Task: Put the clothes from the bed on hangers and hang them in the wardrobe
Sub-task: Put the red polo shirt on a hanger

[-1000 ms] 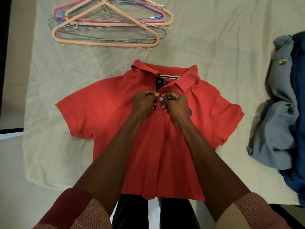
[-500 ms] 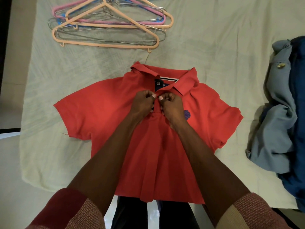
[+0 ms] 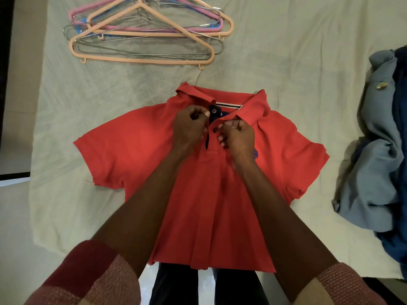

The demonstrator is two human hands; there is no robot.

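A red polo shirt (image 3: 136,148) lies flat, front up, on the pale sheet of the bed (image 3: 297,62), collar away from me. My left hand (image 3: 189,126) pinches the left edge of its dark button placket just under the collar. My right hand (image 3: 236,135) pinches the right edge of the placket. The placket stands open between them, with two dark buttons showing. A pile of hangers (image 3: 143,34), peach, pink, blue and wire, rests on the sheet beyond the collar.
A crumpled heap of grey-blue and dark blue clothes (image 3: 378,150) lies at the bed's right side. The shirt's hem hangs over the near bed edge above my legs. Floor shows at the left.
My hands were together at the middle of the placket; now they have drawn apart, the left one higher, and the placket has opened, baring the buttons.
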